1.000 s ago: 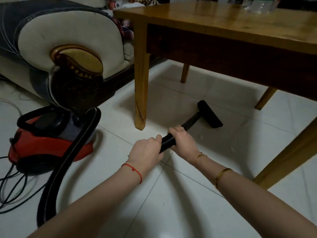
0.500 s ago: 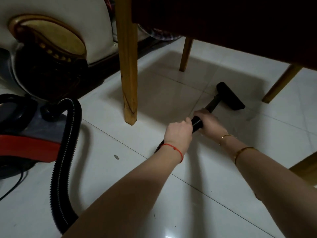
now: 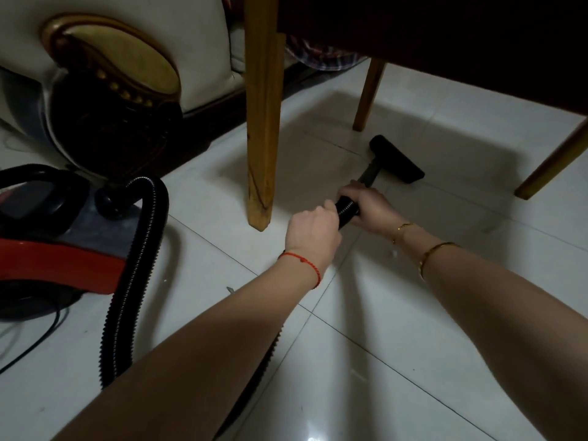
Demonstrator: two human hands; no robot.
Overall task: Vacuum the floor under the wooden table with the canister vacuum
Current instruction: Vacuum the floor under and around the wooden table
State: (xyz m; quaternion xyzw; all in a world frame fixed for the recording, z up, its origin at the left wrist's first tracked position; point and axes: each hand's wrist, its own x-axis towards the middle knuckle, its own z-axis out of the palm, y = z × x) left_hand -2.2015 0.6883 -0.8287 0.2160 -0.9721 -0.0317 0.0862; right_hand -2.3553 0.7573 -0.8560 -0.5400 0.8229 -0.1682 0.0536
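Seen from above, both hands grip a black ribbed vacuum hose [image 3: 346, 209] low over a white tiled floor [image 3: 397, 329]. The left hand [image 3: 313, 232] curls round it nearer the body; the right hand [image 3: 370, 205] holds it just ahead. Beyond the right hand, the black floor nozzle [image 3: 397, 159] rests on the tiles beneath the wooden desk [image 3: 445, 36], between its legs. The hose loops back left to a red and black canister vacuum [image 3: 47, 237], which sits beside a sofa arm [image 3: 121, 68].
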